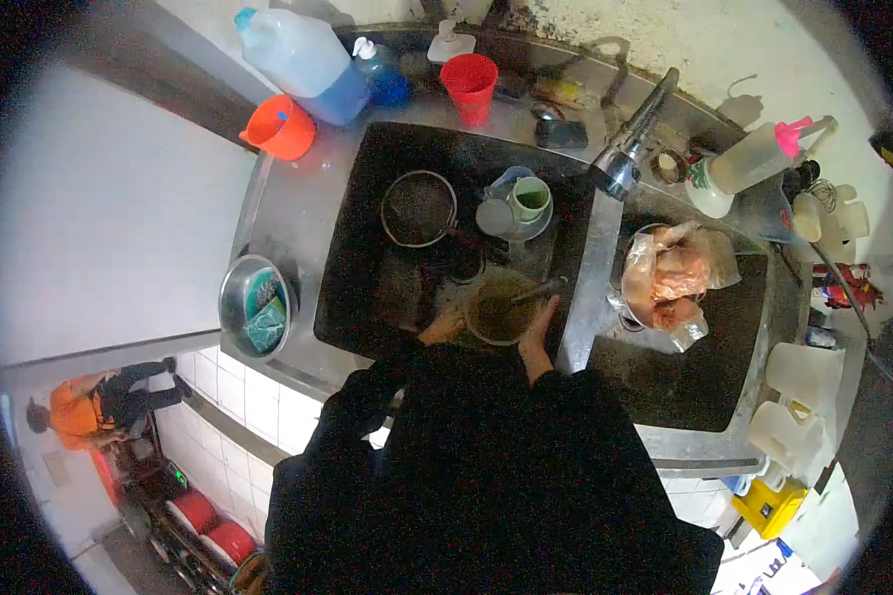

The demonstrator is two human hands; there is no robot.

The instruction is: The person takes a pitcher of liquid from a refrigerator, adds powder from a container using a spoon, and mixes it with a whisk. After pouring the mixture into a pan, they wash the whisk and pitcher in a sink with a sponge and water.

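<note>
In the left basin of a metal sink (303, 203), a round bowl (501, 312) with murky contents sits between my hands. My left hand (445, 325) grips its left rim. Around the right side of the bowl my right hand (538, 332) is closed, near a utensil (541, 290) lying over the rim. Behind them are a round pan (419, 208) and a green cup (531, 198) stacked with other dishes. The bowl's contents are too dark to make out.
A faucet (620, 169) reaches over the divider. The right basin holds a bowl with a plastic bag of reddish food (680, 278). Around the rim stand a metal bowl with sponges (258, 305), a red cup (468, 87) and a blue-liquid jug (303, 69). A person (79, 407) is at far left.
</note>
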